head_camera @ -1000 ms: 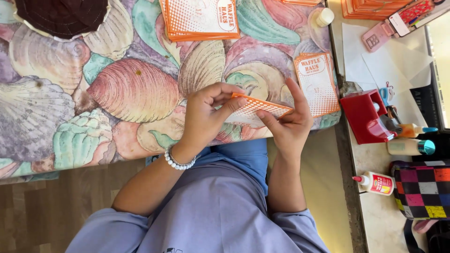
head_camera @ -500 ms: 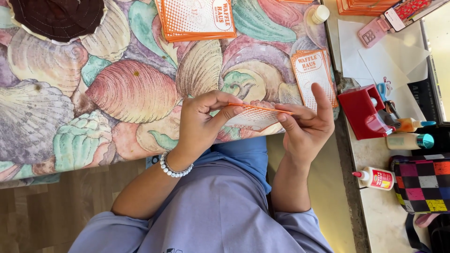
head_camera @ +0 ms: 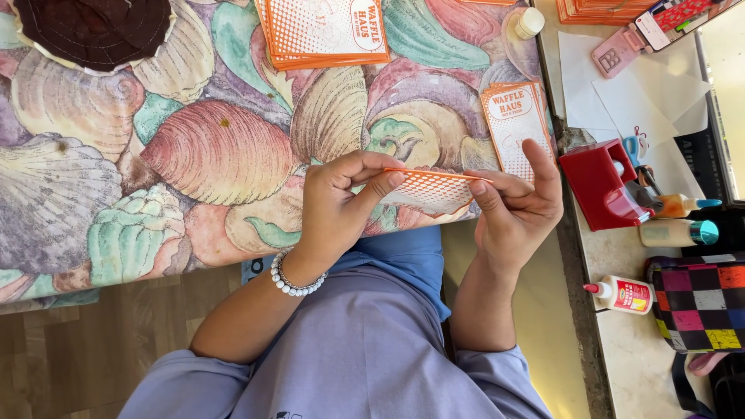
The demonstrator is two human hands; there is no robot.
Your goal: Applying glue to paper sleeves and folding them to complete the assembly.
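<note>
Both hands on one orange-and-white paper sleeve (head_camera: pixel 434 188), held flat just above the near edge of the shell-print tablecloth (head_camera: pixel 194 155). Left hand (head_camera: pixel 337 206) pinches its left end, thumb under, fingers on top. Right hand (head_camera: pixel 516 206) pinches the right end, index finger raised. Small stack of the same sleeves (head_camera: pixel 516 124) on the cloth just beyond the held one; bigger stack (head_camera: pixel 322 31) at the cloth's far edge. Red holder (head_camera: pixel 601 186) and glue bottle (head_camera: pixel 621 295) right of the cloth.

A seashell-patterned tablecloth (head_camera: pixel 194 155) covers the table beside a pale counter (head_camera: pixel 652 365) (wooden floor (head_camera: pixel 70 365) below).
</note>
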